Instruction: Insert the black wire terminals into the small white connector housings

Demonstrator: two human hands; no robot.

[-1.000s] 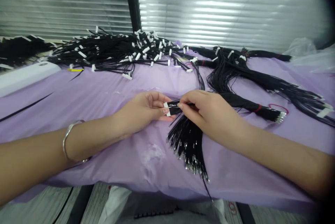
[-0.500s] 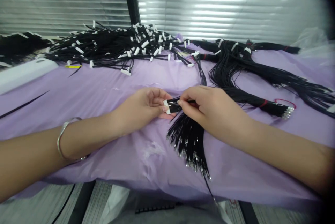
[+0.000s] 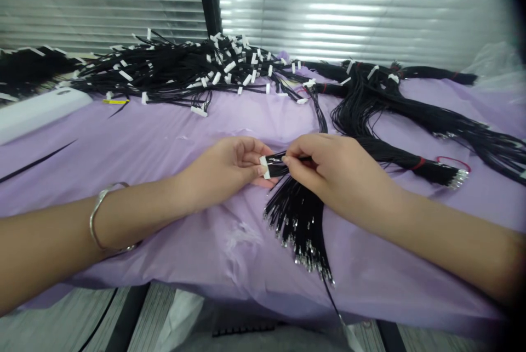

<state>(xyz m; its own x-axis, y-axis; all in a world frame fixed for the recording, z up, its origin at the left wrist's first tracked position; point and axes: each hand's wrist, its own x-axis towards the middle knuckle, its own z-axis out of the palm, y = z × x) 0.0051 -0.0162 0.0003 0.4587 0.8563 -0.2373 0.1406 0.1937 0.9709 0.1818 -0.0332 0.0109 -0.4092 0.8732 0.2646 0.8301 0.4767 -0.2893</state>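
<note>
My left hand (image 3: 230, 168) pinches a small white connector (image 3: 264, 166) between thumb and fingers, low over the purple sheet (image 3: 172, 143). My right hand (image 3: 332, 174) is closed on a thin black wire (image 3: 279, 161) whose end meets that connector. Under my right hand a loose bundle of black wires with metal tips (image 3: 298, 220) fans toward the table's near edge. A silver bangle (image 3: 98, 217) circles my left wrist.
A big heap of black wires with white connectors (image 3: 197, 72) lies along the back. Tied wire bundles with red bands (image 3: 415, 163) stretch to the right. A white flat object (image 3: 36, 113) sits at far left. Ribbed metal shutters rise behind.
Both hands stay together at the connector, shifting only slightly to the right. The view has drifted a little.
</note>
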